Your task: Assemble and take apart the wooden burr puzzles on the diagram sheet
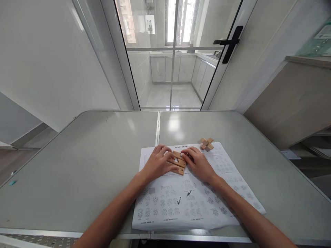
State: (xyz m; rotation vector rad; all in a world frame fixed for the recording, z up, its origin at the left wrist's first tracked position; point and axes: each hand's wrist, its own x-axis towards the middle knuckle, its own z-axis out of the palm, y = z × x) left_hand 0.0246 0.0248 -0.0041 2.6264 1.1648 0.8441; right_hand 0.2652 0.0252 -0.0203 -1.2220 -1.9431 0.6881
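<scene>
Several notched wooden puzzle pieces [178, 162] lie side by side on a printed instruction sheet [151, 152]. The nearest piece carries a "2" at its right end. From the left, my left hand [157, 162] is closed around the pieces, its thumb along the near edge and its fingers over the far side. My right hand [201, 166] has its fingertips bent onto the right end of the farther pieces, which they partly cover. Just beyond my right hand, a wooden cross-shaped interlocking puzzle [207, 144] rests at the sheet's far edge.
The sheet lies on a grey folding table [77, 172] with a metal seam [157, 129]. A small teal object [12, 182] is near the left edge. Past the far edge stands a glass door with a black handle [231, 43]. Shelving [292, 93] flanks the right side.
</scene>
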